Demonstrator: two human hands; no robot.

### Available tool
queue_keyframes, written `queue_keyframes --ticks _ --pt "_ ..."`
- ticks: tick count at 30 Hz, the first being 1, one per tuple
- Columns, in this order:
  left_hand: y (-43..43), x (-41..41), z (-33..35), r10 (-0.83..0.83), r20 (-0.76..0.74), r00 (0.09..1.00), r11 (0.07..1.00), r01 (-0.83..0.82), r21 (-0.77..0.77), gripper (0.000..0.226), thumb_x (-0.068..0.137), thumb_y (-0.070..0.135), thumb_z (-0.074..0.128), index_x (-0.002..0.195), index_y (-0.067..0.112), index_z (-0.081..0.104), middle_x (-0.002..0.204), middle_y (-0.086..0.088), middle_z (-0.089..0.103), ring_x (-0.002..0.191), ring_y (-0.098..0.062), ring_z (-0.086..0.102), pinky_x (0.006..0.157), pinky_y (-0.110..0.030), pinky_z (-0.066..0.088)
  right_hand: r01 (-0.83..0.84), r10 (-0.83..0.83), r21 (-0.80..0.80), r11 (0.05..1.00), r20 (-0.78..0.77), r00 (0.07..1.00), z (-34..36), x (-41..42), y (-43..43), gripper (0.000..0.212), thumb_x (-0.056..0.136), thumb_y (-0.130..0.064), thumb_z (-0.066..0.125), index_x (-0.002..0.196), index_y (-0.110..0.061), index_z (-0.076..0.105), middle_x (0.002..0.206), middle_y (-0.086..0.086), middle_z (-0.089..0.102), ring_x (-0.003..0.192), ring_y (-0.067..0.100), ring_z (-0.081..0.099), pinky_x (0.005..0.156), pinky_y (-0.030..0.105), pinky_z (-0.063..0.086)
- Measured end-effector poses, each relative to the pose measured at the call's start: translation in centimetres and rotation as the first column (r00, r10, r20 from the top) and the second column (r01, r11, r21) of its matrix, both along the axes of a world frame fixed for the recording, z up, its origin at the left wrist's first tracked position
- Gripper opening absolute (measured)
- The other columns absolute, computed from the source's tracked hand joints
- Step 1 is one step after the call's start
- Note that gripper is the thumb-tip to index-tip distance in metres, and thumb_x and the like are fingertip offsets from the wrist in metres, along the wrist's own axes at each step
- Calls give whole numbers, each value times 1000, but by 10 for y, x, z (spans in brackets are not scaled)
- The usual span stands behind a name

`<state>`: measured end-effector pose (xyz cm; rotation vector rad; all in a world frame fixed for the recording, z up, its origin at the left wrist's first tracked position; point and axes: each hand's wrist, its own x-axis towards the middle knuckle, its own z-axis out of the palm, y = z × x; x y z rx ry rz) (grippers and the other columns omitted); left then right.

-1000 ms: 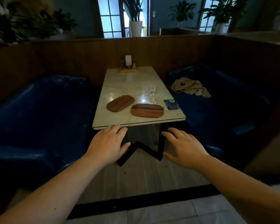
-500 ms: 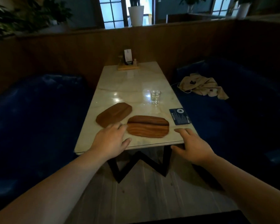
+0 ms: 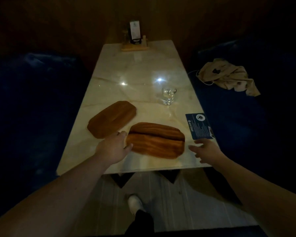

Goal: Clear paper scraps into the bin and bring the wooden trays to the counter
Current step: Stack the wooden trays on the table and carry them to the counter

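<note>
Two flat wooden trays lie on the pale marble table (image 3: pixel 143 69). The nearer tray (image 3: pixel 156 140) sits close to the front edge; the farther tray (image 3: pixel 112 118) lies angled to its left. My left hand (image 3: pixel 114 147) hovers open at the near tray's left end, its fingertips touching or nearly touching the rim between the two trays. My right hand (image 3: pixel 206 150) is open just right of the near tray, a small gap apart from it, below a dark blue card (image 3: pixel 199 126). No paper scraps or bin are in view.
A small clear glass (image 3: pixel 168 95) stands behind the trays. A menu stand on a wooden base (image 3: pixel 135 41) sits at the table's far end. Dark blue booth seats flank the table; a beige cloth (image 3: pixel 229 76) lies on the right seat. My white shoe (image 3: pixel 135 204) shows below.
I have stepped up to the table and looked down. Both hands moved forward over the tabletop, from below its front edge to either end of the near tray.
</note>
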<state>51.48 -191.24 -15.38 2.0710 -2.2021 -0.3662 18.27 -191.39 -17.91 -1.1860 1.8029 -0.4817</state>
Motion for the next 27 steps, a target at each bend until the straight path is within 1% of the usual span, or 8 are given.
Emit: queue_keyframes --ticks 3,7,11,15,17,19,23,27 --pt "-41 5 -21 2 -12 1000 997 -1 79 51 83 58 47 119 21 49 116 -8 59 100 -25 57 79 -40 51 40 -38 54 998 -39 999 -20 6 -30 48 83 -36 69 121 -14 52 104 12 62 89 26 62 66 37 53" --pt "-94 13 -55 34 -82 996 979 -17 204 54 83 55 48 125 21 46 124 -10 57 107 -31 56 84 -40 49 92 -85 112 989 -67 994 -44 19 -65 51 83 -35 70 122 -9 52 104 16 62 88 27 62 66 39 53" --pt "-130 16 -80 67 -163 984 958 -18 285 52 83 46 56 126 18 48 121 -15 60 109 -35 56 87 -40 48 74 -52 208 975 -107 993 -59 24 -86 55 84 -33 70 125 -1 49 110 23 61 92 33 62 78 47 55" --pt "-152 14 -102 105 -199 974 907 -12 421 58 83 41 58 133 15 44 126 -14 58 114 -33 54 93 -41 46 13 3 317 948 -49 999 -66 26 -100 33 82 -33 70 93 -3 62 94 21 68 82 31 67 72 44 58" --pt "-156 10 -111 175 -168 970 886 -81 456 57 83 42 58 129 10 46 124 -15 59 112 -33 54 90 -39 47 15 5 344 939 -58 998 -69 28 -104 23 84 -30 69 84 -9 58 89 18 67 79 29 66 67 41 58" --pt "-161 8 -117 229 -149 962 875 -137 464 47 86 39 56 121 8 51 117 -15 60 106 -32 56 83 -37 47 24 1 330 944 -75 997 -73 29 -106 19 86 -22 68 77 -14 52 83 14 64 77 30 66 69 45 58" --pt "-158 13 -115 337 -236 911 870 -206 447 13 90 29 56 92 18 51 88 -5 57 85 -25 57 66 -31 39 15 -3 270 963 -46 999 -80 22 -111 15 87 -16 66 89 -10 54 86 18 63 71 31 64 63 47 56" --pt "-146 27 -106 440 -343 830 874 -310 373 16 88 32 60 92 18 51 87 -2 54 85 -23 56 65 -30 35 60 -64 179 982 15 998 -82 23 -133 26 87 -21 68 107 -12 54 93 13 63 74 29 62 55 34 46"
